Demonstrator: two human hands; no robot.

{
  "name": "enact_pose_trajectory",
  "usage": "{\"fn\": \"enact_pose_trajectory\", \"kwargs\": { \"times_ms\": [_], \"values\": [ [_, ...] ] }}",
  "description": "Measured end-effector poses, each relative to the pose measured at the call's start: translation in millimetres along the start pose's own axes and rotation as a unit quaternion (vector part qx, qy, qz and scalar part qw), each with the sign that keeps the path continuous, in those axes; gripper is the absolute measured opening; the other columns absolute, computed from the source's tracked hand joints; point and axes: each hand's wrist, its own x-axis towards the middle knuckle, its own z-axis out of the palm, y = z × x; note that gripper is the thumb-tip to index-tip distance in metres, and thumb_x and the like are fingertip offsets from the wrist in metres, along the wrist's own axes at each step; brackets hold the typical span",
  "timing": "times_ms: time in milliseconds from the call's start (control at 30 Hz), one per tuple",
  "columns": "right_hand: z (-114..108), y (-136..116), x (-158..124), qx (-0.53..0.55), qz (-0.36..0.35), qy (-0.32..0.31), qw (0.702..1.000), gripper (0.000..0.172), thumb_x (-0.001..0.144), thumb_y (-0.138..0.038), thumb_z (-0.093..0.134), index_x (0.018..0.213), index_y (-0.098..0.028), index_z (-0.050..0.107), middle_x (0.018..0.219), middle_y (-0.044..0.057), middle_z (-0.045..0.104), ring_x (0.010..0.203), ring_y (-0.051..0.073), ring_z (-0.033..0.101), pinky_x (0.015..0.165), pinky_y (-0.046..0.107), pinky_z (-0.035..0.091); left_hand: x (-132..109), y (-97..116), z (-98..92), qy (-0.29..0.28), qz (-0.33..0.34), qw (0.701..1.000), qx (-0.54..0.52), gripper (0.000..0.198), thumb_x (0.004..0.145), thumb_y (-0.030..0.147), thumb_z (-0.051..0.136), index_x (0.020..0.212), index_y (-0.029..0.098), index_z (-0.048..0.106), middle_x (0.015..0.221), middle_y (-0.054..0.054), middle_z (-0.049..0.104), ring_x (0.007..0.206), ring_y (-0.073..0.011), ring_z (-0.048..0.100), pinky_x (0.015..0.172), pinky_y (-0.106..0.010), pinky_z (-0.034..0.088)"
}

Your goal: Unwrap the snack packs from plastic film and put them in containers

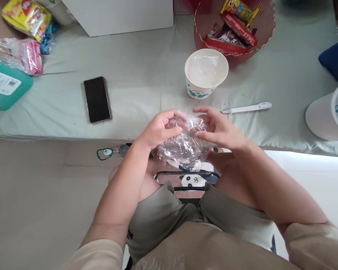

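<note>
A tabletop (146, 82) draped in pale green cloth stretches beyond both hands. The white box (124, 15) stands at its far side, beyond the left grip and a little to its left. A ribbed, translucent red bowl (199, 32) with a wavy gold rim sits beyond the right grip; wrapped bars in red and dark brown lie inside it. Well to the left of the left grip, a green container (15, 92) with a white label is cut off by the view's edge.

Crumpled clear plastic film (183, 146) hangs between the two hands, above the person's lap. The left grip (160, 129) is curled and pinching the film from its left side, while the right grip (218, 129) is spread, thumb and forefinger apart, touching the film's right side.

A white paper cup (199, 84) with a blue-green pattern stands upright just beyond the grips, with a clear piece of plastic in it. A dark-screened smartphone (97, 99) lies flat to the left of the left grip. Slimmest, a white-handled knife (249, 108) lies just beside the right grip, its short blade pointing toward the fingers.
</note>
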Motion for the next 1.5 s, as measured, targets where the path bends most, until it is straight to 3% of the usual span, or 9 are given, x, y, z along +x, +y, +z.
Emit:
{"fn": "enact_pose_trajectory", "kwargs": {
  "times_ms": [100, 200, 300, 400, 667, 933, 1200, 1333, 1500],
  "values": [
    [1.7, -6.8, -1.8, -0.058, 0.060, -0.043, 0.996, 0.024, 0.079, -0.038, 0.076, 0.088, -0.018, 0.064, 0.071, -0.002, 0.060, 0.064, 0.012, 0.053, 0.058, 0.028, 0.042, 5.2, -1.2, -4.6, 0.128, 0.030, 0.990, -0.044, 0.037, 0.073, 0.027, 0.079, 0.106, 0.024, 0.062, 0.086, -0.001, 0.075, 0.051, -0.0066, 0.055, 0.047, -0.020, 0.041],
    [2.6, -12.2, -2.2, -0.030, 0.053, 0.017, 0.998, 0.022, 0.079, -0.037, 0.073, 0.081, -0.018, 0.062, 0.073, 0.000, 0.061, 0.065, 0.012, 0.053, 0.059, 0.028, 0.041, 7.4, -0.9, -4.6, 0.214, 0.044, 0.968, -0.123, 0.043, 0.082, 0.057, 0.071, 0.109, 0.024, 0.063, 0.096, -0.005, 0.074, 0.075, -0.0151, 0.070, 0.061, -0.025, 0.054],
    [5.4, -14.8, -1.1, 0.001, 0.053, 0.131, 0.990, 0.018, 0.079, -0.033, 0.073, 0.082, -0.019, 0.061, 0.070, 0.000, 0.061, 0.065, 0.012, 0.055, 0.060, 0.029, 0.044, 5.3, -3.3, 4.7, 0.104, -0.011, 0.982, -0.158, 0.065, 0.079, 0.079, 0.063, 0.108, 0.021, 0.067, 0.101, -0.010, 0.074, 0.101, -0.0278, 0.074, 0.076, -0.038, 0.061],
    [9.3, -15.3, -0.3, 0.001, 0.056, 0.189, 0.980, 0.017, 0.079, -0.030, 0.072, 0.076, -0.020, 0.060, 0.065, -0.001, 0.060, 0.062, 0.012, 0.054, 0.060, 0.028, 0.044, 3.4, -7.3, 15.6, 0.036, -0.078, 0.983, -0.163, 0.060, 0.068, 0.059, 0.085, 0.111, 0.021, 0.069, 0.104, -0.010, 0.076, 0.101, -0.0276, 0.074, 0.082, -0.038, 0.061],
    [6.8, -7.8, -3.0, 0.014, 0.087, 0.138, 0.987, 0.028, 0.080, -0.043, 0.076, 0.094, -0.019, 0.069, 0.056, -0.005, 0.054, 0.051, 0.009, 0.048, 0.049, 0.024, 0.036, 1.4, -0.3, 7.3, 0.147, -0.099, 0.984, -0.021, 0.010, 0.080, 0.023, 0.072, 0.085, 0.014, 0.072, 0.066, -0.001, 0.067, 0.051, -0.0059, 0.050, 0.047, -0.019, 0.036],
    [9.2, -4.3, -0.4, 0.153, 0.028, 0.123, 0.980, 0.020, 0.079, -0.043, 0.072, 0.087, -0.027, 0.063, 0.060, -0.005, 0.054, 0.047, 0.011, 0.048, 0.045, 0.027, 0.038, -4.8, 9.6, -5.0, 0.127, -0.013, 0.986, -0.106, 0.010, 0.072, 0.027, 0.071, 0.079, 0.021, 0.068, 0.053, 0.007, 0.053, 0.045, -0.0083, 0.052, 0.040, -0.019, 0.040],
    [0.2, -3.1, -0.7, 0.047, 0.046, 0.170, 0.983, 0.029, 0.083, -0.049, 0.062, 0.072, -0.022, 0.063, 0.061, 0.000, 0.051, 0.057, 0.012, 0.046, 0.052, 0.028, 0.035, -1.1, 0.6, -7.2, 0.147, 0.027, 0.988, -0.038, 0.044, 0.092, 0.056, 0.055, 0.076, 0.018, 0.068, 0.073, -0.004, 0.066, 0.060, -0.0113, 0.060, 0.052, -0.021, 0.048],
    [2.3, -2.5, -3.1, 0.011, 0.064, 0.175, 0.982, 0.029, 0.073, -0.036, 0.080, 0.092, -0.024, 0.061, 0.069, -0.003, 0.057, 0.060, 0.012, 0.051, 0.057, 0.028, 0.040, -1.7, -5.7, -8.5, 0.150, 0.057, 0.986, 0.039, 0.021, 0.076, 0.036, 0.078, 0.084, 0.019, 0.069, 0.084, -0.001, 0.066, 0.062, -0.0079, 0.053, 0.057, -0.021, 0.045],
    [1.1, 3.0, -0.5, 0.127, 0.044, 0.188, 0.973, 0.058, 0.069, -0.042, 0.087, 0.117, -0.029, 0.058, 0.082, -0.002, 0.065, 0.076, 0.019, 0.065, 0.073, 0.035, 0.054, -1.3, -10.2, -0.1, 0.134, 0.061, 0.987, 0.062, 0.032, 0.069, 0.025, 0.079, 0.099, 0.022, 0.066, 0.102, -0.001, 0.064, 0.064, -0.0063, 0.054, 0.058, -0.022, 0.044]
  ]
}}
